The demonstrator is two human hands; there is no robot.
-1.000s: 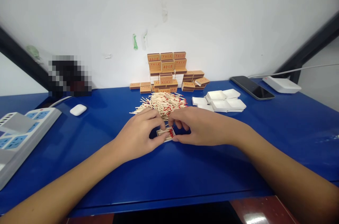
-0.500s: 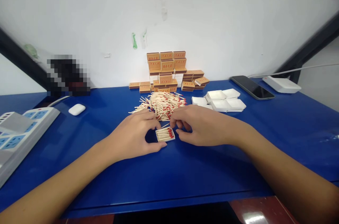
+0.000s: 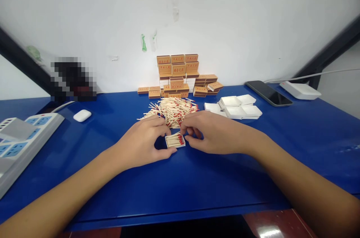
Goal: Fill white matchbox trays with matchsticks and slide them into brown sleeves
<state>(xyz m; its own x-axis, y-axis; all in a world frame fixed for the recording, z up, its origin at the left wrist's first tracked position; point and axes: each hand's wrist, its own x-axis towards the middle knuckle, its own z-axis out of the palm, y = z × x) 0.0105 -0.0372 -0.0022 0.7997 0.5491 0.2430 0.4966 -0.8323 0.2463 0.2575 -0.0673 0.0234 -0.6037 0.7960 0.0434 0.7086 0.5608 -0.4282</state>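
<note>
A small white matchbox tray (image 3: 177,146) lies on the blue table, with several red-headed matches (image 3: 174,140) side by side in it, heads to the right. My left hand (image 3: 144,140) steadies the tray at its left end, thumb along the near side and fingers at the far side. At the right end, near the match heads, is my right hand (image 3: 209,131). Its fingers are curled, with the thumb apart from the index finger and no match visible between them. Just behind both hands spreads a heap of loose matches (image 3: 177,108).
Printed matchboxes (image 3: 178,69) are stacked against the wall, with more beside them. White empty trays (image 3: 234,112) sit to the right, before a phone (image 3: 268,93) and a white device (image 3: 300,90). On the left are a white case (image 3: 82,115) and a power strip (image 3: 33,133).
A match that stuck up at the tray's far edge now lies lower, along that edge. My right fingers have shifted slightly left, closer to the tray. My left hand stays in place.
</note>
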